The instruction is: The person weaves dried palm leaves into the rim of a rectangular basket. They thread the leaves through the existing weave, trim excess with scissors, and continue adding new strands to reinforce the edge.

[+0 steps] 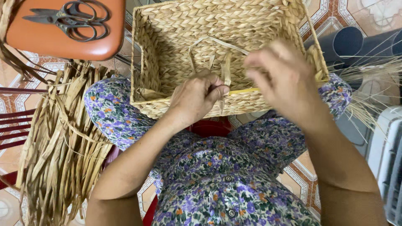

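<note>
Woven straw-coloured rectangular basket (217,54) rests on the person's knees. Left hand (197,98) pinches a flat dried strand (226,71) at the near rim; right hand (284,79), fingers curled, pulls it. Weaving step; tension seems needed. Farther, black scissors (69,19).

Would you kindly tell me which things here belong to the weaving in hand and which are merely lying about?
In use: woven basket, loose strand, left hand, right hand.
Lying about: scissors, orange stool, dried leaves, grey pipes.
</note>
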A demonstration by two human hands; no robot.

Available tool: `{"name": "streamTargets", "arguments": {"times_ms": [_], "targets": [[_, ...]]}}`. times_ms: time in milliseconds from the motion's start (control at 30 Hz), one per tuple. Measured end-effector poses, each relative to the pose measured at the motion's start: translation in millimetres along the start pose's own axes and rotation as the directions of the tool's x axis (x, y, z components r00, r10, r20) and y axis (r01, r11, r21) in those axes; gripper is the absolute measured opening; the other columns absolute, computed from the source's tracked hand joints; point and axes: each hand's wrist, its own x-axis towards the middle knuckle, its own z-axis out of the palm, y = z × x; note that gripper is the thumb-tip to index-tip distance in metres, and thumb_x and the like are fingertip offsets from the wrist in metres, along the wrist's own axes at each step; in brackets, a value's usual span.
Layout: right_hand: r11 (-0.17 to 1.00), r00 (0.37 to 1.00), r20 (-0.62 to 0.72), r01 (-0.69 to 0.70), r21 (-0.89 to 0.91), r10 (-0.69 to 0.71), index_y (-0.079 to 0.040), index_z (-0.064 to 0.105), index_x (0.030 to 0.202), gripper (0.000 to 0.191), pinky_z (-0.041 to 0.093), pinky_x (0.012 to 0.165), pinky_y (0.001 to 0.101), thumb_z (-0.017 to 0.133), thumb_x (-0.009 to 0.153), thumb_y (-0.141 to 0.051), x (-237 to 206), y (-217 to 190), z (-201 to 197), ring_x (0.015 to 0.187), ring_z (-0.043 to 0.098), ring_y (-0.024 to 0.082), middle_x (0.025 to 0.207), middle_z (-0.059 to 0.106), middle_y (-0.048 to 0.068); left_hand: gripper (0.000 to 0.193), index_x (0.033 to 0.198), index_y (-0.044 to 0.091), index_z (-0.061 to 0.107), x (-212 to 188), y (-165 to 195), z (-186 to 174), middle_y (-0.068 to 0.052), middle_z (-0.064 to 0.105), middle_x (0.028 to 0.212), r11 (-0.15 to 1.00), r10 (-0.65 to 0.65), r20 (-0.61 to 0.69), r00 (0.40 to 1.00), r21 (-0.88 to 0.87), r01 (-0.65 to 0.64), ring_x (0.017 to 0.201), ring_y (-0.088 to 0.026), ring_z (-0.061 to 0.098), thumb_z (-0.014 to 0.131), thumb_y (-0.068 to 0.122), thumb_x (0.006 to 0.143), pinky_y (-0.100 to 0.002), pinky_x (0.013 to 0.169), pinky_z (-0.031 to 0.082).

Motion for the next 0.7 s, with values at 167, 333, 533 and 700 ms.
{"name": "streamTargets", "arguments": {"times_ms": [167,333,533,700], "targets": [[0.964,0.986,-0.085,0.161,0.213,-0.146,-0.003,0.069,0.105,0.024,0.057,0.082,0.0380,0.079,0.084,-0.010,-52.4,-30.1,49.4,0.102,0.062,0.025,0.113,0.063,0.014,0.020,0.097,0.009,0.073,7.3,-0.4,-4.0,-0.011,0.073,0.097,1.000,0.004,0.066,0.998,-0.015,-0.003,0.085,-0.028,0.071,0.070,0.029,0.094,-0.043,0.076,0.054],[0.492,0.999,-0.005,0.025,0.870,-0.042,-0.005,0.065,0.095,0.008,0.062,0.059,0.0249,0.070,0.096,-0.011,-106.5,-6.6,23.0,0.072,0.074,0.015,0.095,0.074,0.010,0.029,0.093,0.007,0.071,2.9,3.0,-6.9,-0.012,0.073,0.091,0.998,-0.068,0.088,0.994,0.019,0.066,0.079,-0.029,0.072,0.072,0.036,0.092,-0.043,0.074,0.054],[0.174,0.982,-0.185,0.175,0.969,0.038,-0.005,0.066,0.129,0.034,0.069,0.068,0.0283,0.071,0.099,-0.020,-131.6,12.7,-30.0,0.087,0.077,0.019,0.119,0.068,0.022,0.031,0.091,0.006,0.073,6.8,3.9,-7.3,-0.012,0.073,0.092,0.999,0.031,0.062,0.998,0.033,-0.033,0.082,-0.030,0.071,0.071,0.037,0.093,-0.044,0.074,0.054],[0.838,0.976,-0.171,0.205,0.506,-0.135,-0.006,0.067,0.125,0.039,0.062,0.073,0.0266,0.076,0.088,-0.017,-102.1,4.2,95.7,0.087,0.069,0.020,0.128,0.061,0.027,0.031,0.093,0.007,0.072,7.8,5.2,-8.3,-0.011,0.073,0.092,0.997,-0.036,0.106,0.994,0.066,0.029,0.081,-0.028,0.072,0.071,0.038,0.095,-0.043,0.074,0.054]]}}
